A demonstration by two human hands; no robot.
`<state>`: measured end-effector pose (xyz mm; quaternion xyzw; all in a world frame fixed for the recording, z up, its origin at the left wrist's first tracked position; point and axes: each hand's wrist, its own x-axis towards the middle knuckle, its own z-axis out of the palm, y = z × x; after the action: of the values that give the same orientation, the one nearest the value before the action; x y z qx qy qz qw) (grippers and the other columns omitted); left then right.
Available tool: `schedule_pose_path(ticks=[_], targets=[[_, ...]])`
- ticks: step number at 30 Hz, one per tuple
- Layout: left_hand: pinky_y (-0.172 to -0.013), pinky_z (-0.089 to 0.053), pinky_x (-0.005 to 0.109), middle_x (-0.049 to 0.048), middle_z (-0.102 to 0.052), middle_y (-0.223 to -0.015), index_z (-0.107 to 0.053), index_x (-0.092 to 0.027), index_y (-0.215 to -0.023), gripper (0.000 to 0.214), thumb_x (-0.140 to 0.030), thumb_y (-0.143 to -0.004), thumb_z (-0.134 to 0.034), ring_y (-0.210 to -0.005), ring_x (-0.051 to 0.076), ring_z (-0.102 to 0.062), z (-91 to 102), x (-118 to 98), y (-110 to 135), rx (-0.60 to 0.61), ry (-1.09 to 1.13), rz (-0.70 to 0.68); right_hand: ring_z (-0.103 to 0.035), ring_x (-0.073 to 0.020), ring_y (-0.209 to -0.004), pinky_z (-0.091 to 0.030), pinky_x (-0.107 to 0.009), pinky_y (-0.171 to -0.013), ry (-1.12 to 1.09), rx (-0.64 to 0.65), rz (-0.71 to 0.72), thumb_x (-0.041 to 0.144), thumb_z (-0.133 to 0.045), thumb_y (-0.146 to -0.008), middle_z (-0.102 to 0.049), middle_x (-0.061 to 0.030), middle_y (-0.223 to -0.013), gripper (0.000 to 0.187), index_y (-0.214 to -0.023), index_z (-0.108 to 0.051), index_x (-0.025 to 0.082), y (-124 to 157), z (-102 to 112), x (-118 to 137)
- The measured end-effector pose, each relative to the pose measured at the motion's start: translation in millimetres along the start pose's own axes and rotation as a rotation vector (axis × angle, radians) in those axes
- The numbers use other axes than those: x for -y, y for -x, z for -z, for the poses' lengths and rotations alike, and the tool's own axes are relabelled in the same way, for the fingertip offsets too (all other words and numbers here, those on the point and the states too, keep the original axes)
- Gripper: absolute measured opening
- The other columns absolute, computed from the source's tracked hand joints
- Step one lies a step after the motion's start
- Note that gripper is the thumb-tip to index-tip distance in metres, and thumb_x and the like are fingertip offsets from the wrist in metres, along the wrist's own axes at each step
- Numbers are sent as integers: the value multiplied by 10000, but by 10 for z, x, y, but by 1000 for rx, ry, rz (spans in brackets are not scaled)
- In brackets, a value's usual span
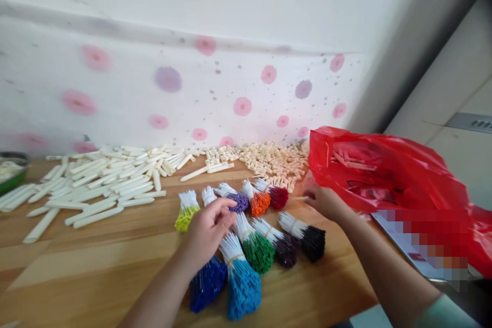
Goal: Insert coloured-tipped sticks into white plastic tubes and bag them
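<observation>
My left hand (213,223) is over the colored bundles, its fingers drawn together; anything between them is hidden. Under and around it stand rubber-banded bundles of thin sticks resembling pen refills, white at one end: dark blue (207,287), light blue (244,292), green (257,251), purple (239,200) and yellow-green (187,212). Farther right lie orange (260,203), dark red (279,197), dark purple (284,251) and black (312,241) bundles. Beside the red bag, my right hand (323,200) pinches a thin pale stick (298,198) pointing left.
White tubes (111,179) are heaped at the back left of the wooden table (96,277). Small cream slotted pieces (272,159) lie by the wall. A red plastic bag (407,164) gapes at the right. A green bowl (15,177) stands at the left edge.
</observation>
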<state>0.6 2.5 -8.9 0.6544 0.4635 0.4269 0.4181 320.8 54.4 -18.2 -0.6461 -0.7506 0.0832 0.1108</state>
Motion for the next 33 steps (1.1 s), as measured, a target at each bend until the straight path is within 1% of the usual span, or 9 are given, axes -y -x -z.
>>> schedule_pose_path(ticks=[3,6,11,16,19,22,29,31,33], targets=[[-507,-433,221,-16,-582,-616,-620,-168,-861,216,-370,-808,-562,-533,126,-531,185,38,-85,-310,95,22,-616,-131,-710,-523,-303,-663,136,75,-63,306,-557,-896,-643,-21,-843,189,-901,-620,128,-205,-6,-246],[-472,-404,201,-26,-561,-585,-631,-159,-814,208,-356,-750,-617,-512,113,-505,345,77,-154,-616,191,14,-625,-154,-828,-535,-341,-730,235,65,-9,313,-534,-914,-630,-49,-997,218,-1034,-592,140,-424,87,-55],[-495,-415,192,-45,-533,-573,-607,-166,-792,176,-332,-737,-624,-512,98,-493,553,132,-220,-858,259,-21,-595,-192,-984,-502,-404,-850,265,80,426,296,-522,-920,-594,-71,-1143,232,-1108,-578,171,-1075,125,1059],[-505,-399,170,-61,-497,-579,-561,-180,-779,128,-308,-774,-573,-516,80,-457,684,227,-263,-1017,245,-59,-578,-219,-1033,-497,-433,-863,303,146,723,298,-544,-907,-554,-85,-1212,301,-1179,-538,169,-1704,-352,2224],[-500,-413,177,-55,-504,-584,-552,-180,-797,132,-312,-791,-543,-516,88,-477,715,321,-279,-1046,195,-58,-585,-217,-1018,-505,-428,-848,357,155,742,298,-547,-906,-561,-84,-1197,307,-1182,-534,164,-1904,-619,2564],[-519,-450,203,-36,-535,-605,-565,-172,-839,151,-310,-811,-511,-533,108,-527,724,401,-281,-1023,94,-40,-593,-212,-999,-511,-420,-834,384,164,713,301,-548,-905,-570,-82,-1177,300,-1169,-540,159,-2002,-713,2662],[-879,-448,324,69,-619,-1074,-581,-201,-1038,253,-245,-792,-545,-1005,220,-576,820,324,-233,-875,-320,-23,-608,-196,-955,-516,-402,-814,176,242,792,305,-549,-904,-602,-73,-1118,257,-1107,-575,148,-1799,-424,2668],[-898,-422,328,69,-608,-1150,-583,-228,-1079,367,-215,-716,-638,-1086,250,-543,856,302,-234,-742,-428,-15,-625,-166,-896,-513,-336,-788,72,282,861,303,-603,-868,-647,-34,-1029,234,-1054,-615,161,-1604,-313,2687],[-812,-442,309,65,-655,-1066,-605,-232,-1041,367,-205,-682,-676,-1002,250,-590,884,316,-245,-595,-500,23,-629,-128,-830,-488,-242,-735,-8,283,876,293,-644,-834,-678,9,-935,236,-1047,-639,190,-1382,-245,2691]])
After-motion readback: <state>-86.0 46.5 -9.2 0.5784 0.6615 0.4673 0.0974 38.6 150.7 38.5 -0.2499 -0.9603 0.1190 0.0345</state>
